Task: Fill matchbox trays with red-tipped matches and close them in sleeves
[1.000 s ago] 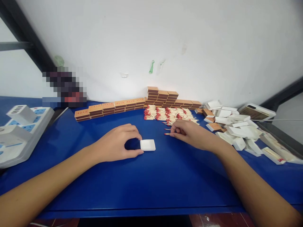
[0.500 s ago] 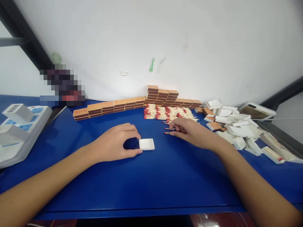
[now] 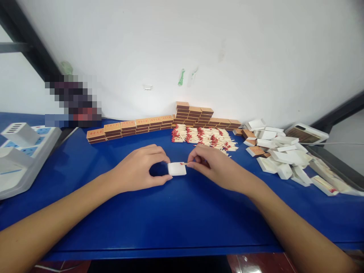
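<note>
Between the thumb and fingers of my left hand is a small white matchbox tray, gripped at its left end near the middle of the blue table. My right hand pinches matches, their red heads over the tray's right end. How many it pinches I cannot tell. Behind my right hand lies a wide heap of loose red-headed matches, a few of them partly hidden by the fingers.
Brown matchboxes stand stacked in a row along the wall. To the right is a pile of white trays with a few brown sleeves. One tray there holds matches. A power strip with plugs sits at the left.
My right hand has moved left from beside the match heap to the tray, carrying matches. My left hand still grips the tray in nearly the same place.
</note>
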Motion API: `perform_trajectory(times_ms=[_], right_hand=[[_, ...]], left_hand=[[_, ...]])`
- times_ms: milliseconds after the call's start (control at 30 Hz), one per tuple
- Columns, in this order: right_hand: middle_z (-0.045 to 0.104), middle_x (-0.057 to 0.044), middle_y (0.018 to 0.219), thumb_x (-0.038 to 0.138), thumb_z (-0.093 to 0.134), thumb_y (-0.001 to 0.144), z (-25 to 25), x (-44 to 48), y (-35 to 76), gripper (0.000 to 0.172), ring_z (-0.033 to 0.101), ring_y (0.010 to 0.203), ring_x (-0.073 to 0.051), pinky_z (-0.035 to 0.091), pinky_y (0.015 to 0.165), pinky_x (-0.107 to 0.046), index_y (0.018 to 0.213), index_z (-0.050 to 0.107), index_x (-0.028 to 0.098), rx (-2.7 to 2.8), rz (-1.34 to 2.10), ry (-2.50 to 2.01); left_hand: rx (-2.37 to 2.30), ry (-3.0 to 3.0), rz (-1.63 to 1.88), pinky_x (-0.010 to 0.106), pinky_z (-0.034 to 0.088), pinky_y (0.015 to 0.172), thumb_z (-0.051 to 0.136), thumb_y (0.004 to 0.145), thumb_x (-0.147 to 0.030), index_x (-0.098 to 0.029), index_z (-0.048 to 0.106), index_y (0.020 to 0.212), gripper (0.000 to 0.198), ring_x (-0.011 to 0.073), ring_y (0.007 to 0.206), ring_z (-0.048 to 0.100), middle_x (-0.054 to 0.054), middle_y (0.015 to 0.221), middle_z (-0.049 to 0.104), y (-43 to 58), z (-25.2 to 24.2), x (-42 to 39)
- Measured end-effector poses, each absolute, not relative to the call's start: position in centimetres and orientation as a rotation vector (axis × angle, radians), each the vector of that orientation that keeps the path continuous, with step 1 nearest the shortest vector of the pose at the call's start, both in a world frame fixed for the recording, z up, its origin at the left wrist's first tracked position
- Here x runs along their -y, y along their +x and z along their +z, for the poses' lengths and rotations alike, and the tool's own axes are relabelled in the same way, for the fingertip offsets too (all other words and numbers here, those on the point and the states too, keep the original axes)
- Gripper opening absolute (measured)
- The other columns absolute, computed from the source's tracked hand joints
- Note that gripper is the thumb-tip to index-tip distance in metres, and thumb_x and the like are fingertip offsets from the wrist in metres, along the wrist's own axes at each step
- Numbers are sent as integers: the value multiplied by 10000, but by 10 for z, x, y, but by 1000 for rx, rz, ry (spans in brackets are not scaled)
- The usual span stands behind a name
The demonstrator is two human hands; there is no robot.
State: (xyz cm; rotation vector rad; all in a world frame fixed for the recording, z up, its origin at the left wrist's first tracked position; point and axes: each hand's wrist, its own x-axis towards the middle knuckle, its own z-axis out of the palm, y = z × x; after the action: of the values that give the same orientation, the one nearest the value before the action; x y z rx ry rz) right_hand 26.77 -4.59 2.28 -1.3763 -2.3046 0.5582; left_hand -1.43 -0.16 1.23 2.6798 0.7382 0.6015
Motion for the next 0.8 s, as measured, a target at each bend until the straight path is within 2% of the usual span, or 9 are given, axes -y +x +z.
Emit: perform_trajectory(times_ms=[167,300,500,667,800], right_hand=[[650,-39,975,208,596,1039,15,54,246,50,576,795,-170,422,715,-321,1002,630,214,2412,489,-1326],[639,-39,940,211,614,1031,11,54,243,53,553,774,-172,407,696,-321,985,641,205,2393,441,-1359],[633,-15,894,148,632,998,10,52,240,78,545,737,-146,392,679,-299,956,671,201,2342,555,-1317],[639,-14,871,229,634,1024,13,52,244,92,564,739,-154,409,689,-301,959,699,221,2303,622,-1296],[666,-41,848,291,620,1027,21,41,274,142,584,769,-194,416,708,-324,944,718,229,2231,404,-1403]], left_hand=[[-738,2724,651,377,554,910,758,927,-334,-217,754,1113,219,241,1021,686,63,1100,754,-13,14,3],[-721,2748,655,378,554,901,744,935,-344,-217,751,1099,207,240,1016,685,64,1098,758,-12,14,4],[-703,2744,628,384,556,900,736,940,-325,-206,751,1102,201,238,1017,685,67,1103,755,-11,12,3],[-723,2727,600,378,556,895,741,943,-351,-222,757,1113,214,239,1024,684,64,1109,754,-13,11,2],[-725,2722,615,377,555,900,756,937,-357,-214,760,1117,230,235,1019,686,65,1104,755,-14,12,2]])
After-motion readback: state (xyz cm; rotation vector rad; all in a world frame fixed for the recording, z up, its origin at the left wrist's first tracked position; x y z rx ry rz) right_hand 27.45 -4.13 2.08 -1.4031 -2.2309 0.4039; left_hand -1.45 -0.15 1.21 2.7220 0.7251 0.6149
